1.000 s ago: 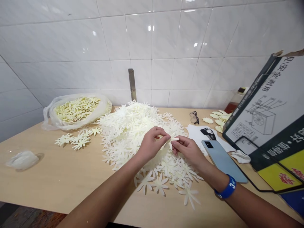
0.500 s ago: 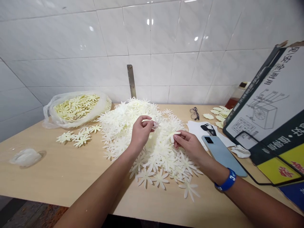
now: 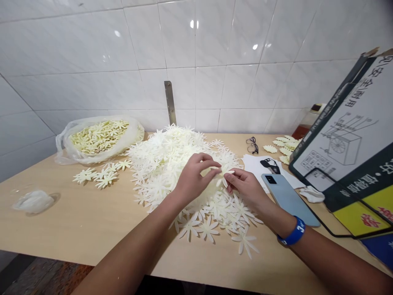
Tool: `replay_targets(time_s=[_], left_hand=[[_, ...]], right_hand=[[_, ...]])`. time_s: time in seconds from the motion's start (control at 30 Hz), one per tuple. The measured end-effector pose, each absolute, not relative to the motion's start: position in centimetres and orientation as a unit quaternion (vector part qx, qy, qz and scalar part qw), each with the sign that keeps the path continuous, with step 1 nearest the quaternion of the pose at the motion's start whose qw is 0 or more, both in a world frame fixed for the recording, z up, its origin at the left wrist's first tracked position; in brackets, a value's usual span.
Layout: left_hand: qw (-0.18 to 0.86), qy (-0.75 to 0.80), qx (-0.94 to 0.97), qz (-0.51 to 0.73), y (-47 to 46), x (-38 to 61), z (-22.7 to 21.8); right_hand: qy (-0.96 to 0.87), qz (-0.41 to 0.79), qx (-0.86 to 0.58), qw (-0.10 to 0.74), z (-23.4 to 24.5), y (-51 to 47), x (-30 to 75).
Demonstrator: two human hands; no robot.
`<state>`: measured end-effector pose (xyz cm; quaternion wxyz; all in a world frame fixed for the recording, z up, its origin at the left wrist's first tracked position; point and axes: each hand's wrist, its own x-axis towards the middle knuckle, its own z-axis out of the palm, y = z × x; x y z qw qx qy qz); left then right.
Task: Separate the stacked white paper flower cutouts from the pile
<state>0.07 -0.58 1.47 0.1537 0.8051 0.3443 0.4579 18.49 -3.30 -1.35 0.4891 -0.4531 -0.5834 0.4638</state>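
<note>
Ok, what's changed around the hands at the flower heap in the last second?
The left hand has moved back down and right from its raised spot, fingertips now at the cream flower cutout pinched by the right hand. The heap of cutouts, phone and plastic bag stayed put.

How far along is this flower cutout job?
Looks done: a small group of stacked cutouts beside the large heap. In hand: the left hand and right hand pinch one flower cutout over the heap. Left: the heap itself, plus the plastic bag full of yellower ones.
</note>
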Motion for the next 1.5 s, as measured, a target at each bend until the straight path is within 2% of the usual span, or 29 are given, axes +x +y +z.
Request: replay_targets(time_s=[0.1, 0.23, 0.37, 0.53, 0.67, 0.87, 0.97, 1.07, 1.2, 1.33, 1.5], left_hand=[[0.167, 0.321, 0.833, 0.418, -0.9, 0.6, 1.2], [0.253, 0.341, 0.796, 0.432, -0.8, 0.8, 1.2], [0.371, 0.385, 0.686, 0.494, -0.2, 0.4, 1.7], [0.52, 0.39, 0.532, 0.542, 0.7, -0.4, 2.2], [0.569, 0.378, 0.483, 0.547, 0.9, -0.7, 2.5], [0.527, 0.412, 0.504, 0.546, 1.2, -1.0, 2.1], [0.393, 0.441, 0.58, 0.561, 0.9, -0.9, 2.0], [0.26, 0.385, 0.706, 0.534, 0.0, -0.6, 2.0], [0.178, 0.306, 0.814, 0.46, -1.0, 0.4, 1.4], [0.197, 0.307, 0.826, 0.429, -1.1, 1.1, 0.6], [0.324, 0.359, 0.74, 0.468, -0.8, 1.1, 0.8]], right_hand=[[-0.586, 0.464, -0.452, 0.487, -1.4, -3.4, 18.5], [-0.586, 0.463, -0.451, 0.489, -1.2, -3.4, 18.5], [-0.591, 0.456, -0.45, 0.49, -1.2, -3.2, 18.7], [-0.563, 0.51, -0.414, 0.501, -1.7, -3.0, 18.7], [-0.545, 0.532, -0.404, 0.507, -1.9, -2.9, 18.7], [-0.528, 0.528, -0.408, 0.525, -1.9, -2.7, 18.8], [-0.518, 0.528, -0.414, 0.531, -1.8, -2.7, 18.9], [-0.517, 0.524, -0.423, 0.529, -1.7, -2.7, 18.8], [-0.525, 0.518, -0.427, 0.524, -1.8, -2.9, 18.8], [-0.538, 0.51, -0.427, 0.517, -1.9, -3.0, 18.8], [-0.536, 0.539, -0.409, 0.504, -1.8, -2.9, 18.6]])
